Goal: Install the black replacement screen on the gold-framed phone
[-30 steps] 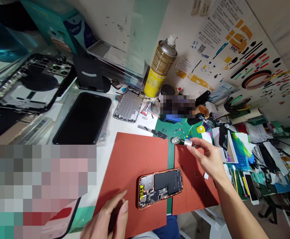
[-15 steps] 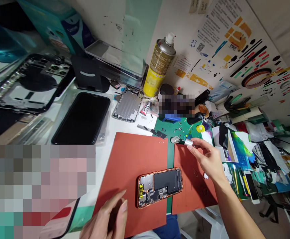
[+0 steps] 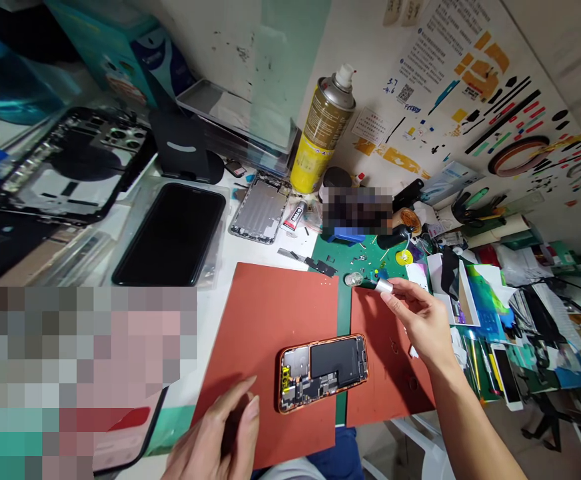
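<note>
My right hand (image 3: 423, 320) pinches a silver cylindrical cap (image 3: 384, 286) between thumb and fingers. Just left of the cap, a small clear glass bottle (image 3: 354, 279) sits near the top edge of the red mats; whether a thin stem joins the two is unclear. Low on the left mat, my left hand (image 3: 220, 427) hovers with thumb and forefinger apart, holding nothing. Between the hands lies an opened phone (image 3: 323, 373) with an orange frame. Its battery, boards and a yellow patch at the left end are exposed.
Red mats (image 3: 270, 300) cover the near bench. A dark-screened phone (image 3: 170, 233), a metal phone housing (image 3: 259, 208) and a yellow spray can (image 3: 323, 130) stand behind, left to centre. Small parts litter the green mat (image 3: 365, 250). Tools and a white box (image 3: 453, 290) crowd the right.
The view has shifted slightly. My right hand, with the silver cap, is a little farther right of the glass bottle. The left hand and opened phone look the same.
</note>
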A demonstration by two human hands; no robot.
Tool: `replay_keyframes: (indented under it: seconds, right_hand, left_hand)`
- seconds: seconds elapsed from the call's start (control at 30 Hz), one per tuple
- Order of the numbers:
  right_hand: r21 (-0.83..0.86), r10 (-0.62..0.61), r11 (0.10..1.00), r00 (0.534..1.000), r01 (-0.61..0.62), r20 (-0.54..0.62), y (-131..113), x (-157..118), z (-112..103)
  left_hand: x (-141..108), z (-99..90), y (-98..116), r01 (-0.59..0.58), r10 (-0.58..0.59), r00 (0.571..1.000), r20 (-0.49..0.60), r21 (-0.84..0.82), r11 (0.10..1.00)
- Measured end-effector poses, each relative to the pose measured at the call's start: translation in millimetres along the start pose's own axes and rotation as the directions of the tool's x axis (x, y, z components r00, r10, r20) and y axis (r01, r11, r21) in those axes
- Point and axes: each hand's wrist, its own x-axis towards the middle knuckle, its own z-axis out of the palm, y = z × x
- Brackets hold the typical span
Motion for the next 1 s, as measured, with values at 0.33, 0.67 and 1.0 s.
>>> replay_keyframes:
  seconds: [0.33,0.67,1.0]
  right_hand:
    - [-0.032,-0.148,0.988,0.983,0.152,0.106,-3,-85,19]
    - [-0.028,-0.341,0.925,0.859,0.379,0.381,-17,-98,56]
    - [-0.052,-0.357,0.907,0.826,0.419,0.436,-18,-98,62]
  left_hand:
    - [15,-11.3,10,-0.105,0.115,0.992,0.055,-0.170,0.980]
    - [9,-17.1,10,-0.167,0.231,0.948,0.219,-0.277,0.946]
    - [6,-12.2,9,-0.213,0.260,0.945,0.200,-0.226,0.950]
